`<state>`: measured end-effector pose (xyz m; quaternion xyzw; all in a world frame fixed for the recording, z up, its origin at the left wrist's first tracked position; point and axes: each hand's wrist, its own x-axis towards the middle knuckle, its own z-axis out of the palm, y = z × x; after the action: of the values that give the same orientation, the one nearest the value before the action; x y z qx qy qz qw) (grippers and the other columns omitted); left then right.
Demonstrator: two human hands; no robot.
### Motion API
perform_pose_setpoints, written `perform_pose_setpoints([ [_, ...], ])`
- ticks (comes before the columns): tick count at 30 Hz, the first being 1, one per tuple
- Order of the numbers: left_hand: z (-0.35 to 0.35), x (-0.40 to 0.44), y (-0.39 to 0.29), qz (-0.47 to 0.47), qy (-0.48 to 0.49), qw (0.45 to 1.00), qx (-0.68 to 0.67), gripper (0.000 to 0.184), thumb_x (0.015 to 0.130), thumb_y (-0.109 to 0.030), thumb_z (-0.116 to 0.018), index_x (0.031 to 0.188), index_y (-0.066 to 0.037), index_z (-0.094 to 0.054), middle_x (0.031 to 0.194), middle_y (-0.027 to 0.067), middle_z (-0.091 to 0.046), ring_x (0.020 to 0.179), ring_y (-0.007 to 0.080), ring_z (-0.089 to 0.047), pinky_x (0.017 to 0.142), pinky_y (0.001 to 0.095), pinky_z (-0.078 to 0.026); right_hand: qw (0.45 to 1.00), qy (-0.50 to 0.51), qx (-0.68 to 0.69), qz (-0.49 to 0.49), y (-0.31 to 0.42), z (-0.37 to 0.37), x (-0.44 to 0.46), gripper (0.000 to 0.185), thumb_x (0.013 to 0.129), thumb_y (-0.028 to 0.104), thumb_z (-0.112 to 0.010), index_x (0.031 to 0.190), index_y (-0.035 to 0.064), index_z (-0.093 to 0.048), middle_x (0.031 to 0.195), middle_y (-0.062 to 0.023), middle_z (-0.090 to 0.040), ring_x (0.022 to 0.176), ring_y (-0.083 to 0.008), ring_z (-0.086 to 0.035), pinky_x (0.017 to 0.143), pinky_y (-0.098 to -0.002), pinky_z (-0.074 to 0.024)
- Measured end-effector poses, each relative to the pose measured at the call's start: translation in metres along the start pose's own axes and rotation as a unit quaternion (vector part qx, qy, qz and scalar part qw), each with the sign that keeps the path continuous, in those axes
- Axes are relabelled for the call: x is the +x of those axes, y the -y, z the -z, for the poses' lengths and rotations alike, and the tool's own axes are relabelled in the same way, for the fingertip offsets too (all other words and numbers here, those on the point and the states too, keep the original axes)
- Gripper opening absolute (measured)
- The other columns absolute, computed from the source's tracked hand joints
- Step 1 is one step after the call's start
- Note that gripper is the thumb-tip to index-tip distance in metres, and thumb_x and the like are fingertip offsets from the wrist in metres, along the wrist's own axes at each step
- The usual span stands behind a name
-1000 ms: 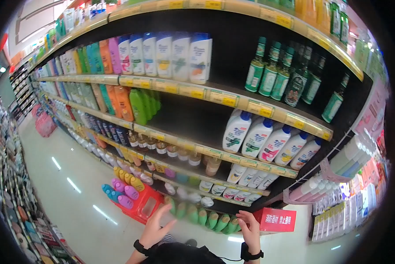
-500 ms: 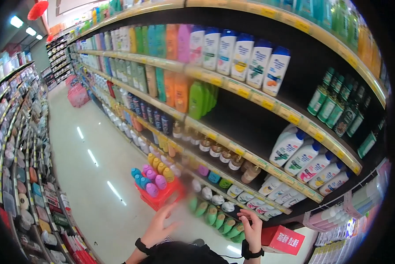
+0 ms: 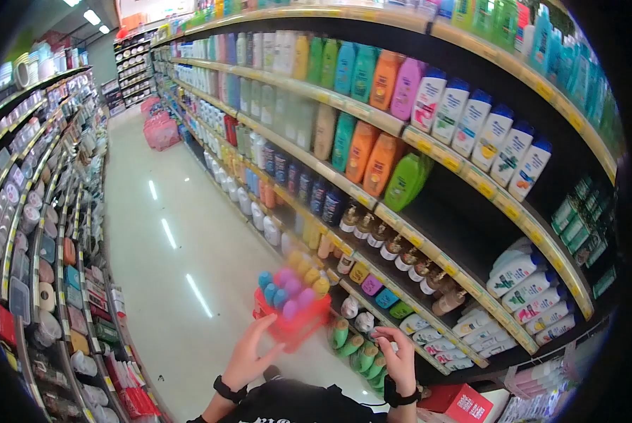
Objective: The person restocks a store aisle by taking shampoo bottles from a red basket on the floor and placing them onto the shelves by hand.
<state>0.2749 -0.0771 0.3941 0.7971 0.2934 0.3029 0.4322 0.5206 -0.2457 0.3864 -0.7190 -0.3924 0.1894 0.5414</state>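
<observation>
My left hand [image 3: 252,352] is held out with thumb and fingers apart and holds nothing; from my viewpoint it overlaps the near edge of a red crate [image 3: 310,333] on the floor. Blue bottles [image 3: 280,298], purple bottles [image 3: 289,287] and yellow bottles [image 3: 307,273] stand in that crate, slightly blurred. On the other side, my right hand [image 3: 399,358] is raised with its fingers loosely bent and nothing visible in them. Closest to it in view are green bottles [image 3: 364,358] at the bottom of the shelving. Both wrists wear black bands.
Tall shelving on the right carries white shampoo bottles [image 3: 471,116], orange bottles [image 3: 381,163], a green bottle [image 3: 407,182] and pump bottles [image 3: 393,247]. A red box [image 3: 464,403] sits at lower right. Packed shelves [image 3: 48,268] line the left of the aisle floor [image 3: 161,268].
My view has turned left, so the shelves and the red crate sit farther right in the picture. Both hands stay raised, and nothing has been taken hold of.
</observation>
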Motion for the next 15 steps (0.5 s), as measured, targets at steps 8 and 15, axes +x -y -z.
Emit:
perform_pose_setpoints([
  [8, 0.059, 0.006, 0.037, 0.015, -0.044, 0.999, -0.005, 0.052, 0.08, -0.012, -0.066, 0.127, -0.001, -0.046, 0.125, 0.0148, -0.051, 0.113, 0.0261, -0.051, 0.094, 0.036, -0.041, 0.998, 0.047, 0.0, 0.029, 0.027, -0.075, 0.033, 0.021, 0.086, 0.006, -0.056, 0.105, -0.0001, -0.06, 0.092, -0.0103, -0.067, 0.084, -0.018, -0.064, 0.075, -0.0284, -0.048],
  [15, 0.096, 0.002, 0.053, 0.034, -0.071, 0.997, 0.021, 0.052, 0.08, -0.014, -0.066, 0.126, -0.001, -0.046, 0.125, 0.0152, -0.051, 0.112, 0.0256, -0.051, 0.094, 0.0356, -0.04, 0.993, 0.106, -0.018, 0.039, 0.038, -0.123, 0.053, 0.022, 0.083, 0.003, -0.056, 0.105, 0.0007, -0.061, 0.091, -0.01, -0.067, 0.083, -0.0185, -0.063, 0.076, -0.0289, -0.0477],
])
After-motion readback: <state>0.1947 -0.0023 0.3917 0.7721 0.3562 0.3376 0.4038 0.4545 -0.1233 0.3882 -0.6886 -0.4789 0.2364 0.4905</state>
